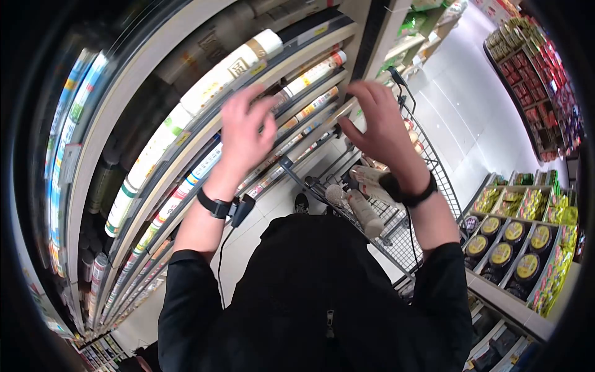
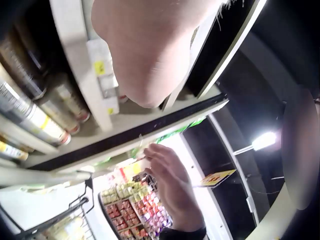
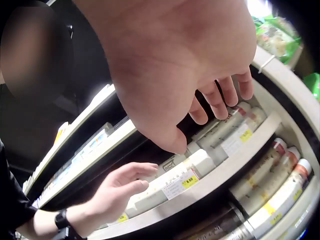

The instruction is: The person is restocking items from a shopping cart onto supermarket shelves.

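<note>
My left hand [image 1: 248,133] is raised in front of the shelf with its fingers loosely bent and nothing in them. My right hand [image 1: 381,124] hovers to its right, fingers spread and thumb apart, also holding nothing. Between and behind them lies a white cylindrical package [image 1: 232,71] with a brown label band, on its side along the shelf edge. In the right wrist view, the left hand [image 3: 115,192] is close to a white package [image 3: 200,162] behind a price tag [image 3: 187,181], while the right hand [image 3: 195,65] reaches above the same row.
A wire shopping cart [image 1: 443,170] stands by my legs, with white cylindrical packages [image 1: 364,214] inside. Lower shelves carry more long packages [image 1: 195,180]. At right is a display of yellow-lidded tubs [image 1: 503,253]; farther off stands a rack of red packs [image 1: 527,87].
</note>
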